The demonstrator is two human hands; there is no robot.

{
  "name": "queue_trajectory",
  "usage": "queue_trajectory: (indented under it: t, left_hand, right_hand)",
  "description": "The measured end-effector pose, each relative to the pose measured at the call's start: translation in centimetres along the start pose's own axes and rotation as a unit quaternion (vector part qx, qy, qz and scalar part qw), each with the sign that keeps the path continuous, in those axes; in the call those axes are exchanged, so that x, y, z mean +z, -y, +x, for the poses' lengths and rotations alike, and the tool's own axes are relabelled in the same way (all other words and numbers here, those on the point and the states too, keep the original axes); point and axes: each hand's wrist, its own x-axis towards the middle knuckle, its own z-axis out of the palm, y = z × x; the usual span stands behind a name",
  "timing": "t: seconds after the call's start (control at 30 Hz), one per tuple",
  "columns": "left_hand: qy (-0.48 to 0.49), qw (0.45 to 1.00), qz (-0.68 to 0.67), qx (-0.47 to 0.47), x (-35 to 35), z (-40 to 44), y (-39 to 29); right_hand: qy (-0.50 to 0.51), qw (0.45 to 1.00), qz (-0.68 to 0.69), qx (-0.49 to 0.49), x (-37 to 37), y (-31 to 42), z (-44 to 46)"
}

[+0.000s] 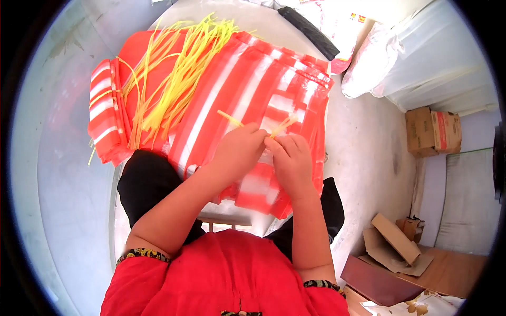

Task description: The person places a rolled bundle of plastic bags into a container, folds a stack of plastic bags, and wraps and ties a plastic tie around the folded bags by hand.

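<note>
Both hands meet over a stack of red-and-white striped plastic bags (pixel 216 100) that lies in front of my lap. My left hand (pixel 241 149) is closed in a pinch on a thin yellow strip (pixel 230 118), one end of which sticks out to its upper left. My right hand (pixel 291 160) pinches the strip close beside it, and yellow ends stand up above those fingers. Beneath the right hand is a folded part of the striped plastic. Whether the strip is knotted cannot be made out, since the fingertips cover it.
Many loose yellow strips (pixel 182 79) lie across red plastic at the upper left. A folded striped bundle (pixel 104 108) with a yellow band sits at the far left. White plastic sacks (pixel 371 60), a black roll (pixel 308 32), a cardboard box (pixel 433 131) and opened cardboard (pixel 392 245) lie rightward.
</note>
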Motion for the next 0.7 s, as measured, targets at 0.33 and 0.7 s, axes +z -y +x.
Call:
queue_trajectory:
  t: [0.33, 0.7]
  left_hand:
    - [0.044, 0.998, -0.05, 0.0, -0.5, 0.2, 0.0]
    - [0.074, 0.993, -0.078, -0.038, -0.1, 0.3, 0.3]
  right_hand:
    - [0.037, 0.992, 0.023, 0.115, -0.1, -0.7, 0.4]
    - [0.122, 0.969, 0.123, 0.176, -2.3, -0.5, 1.0]
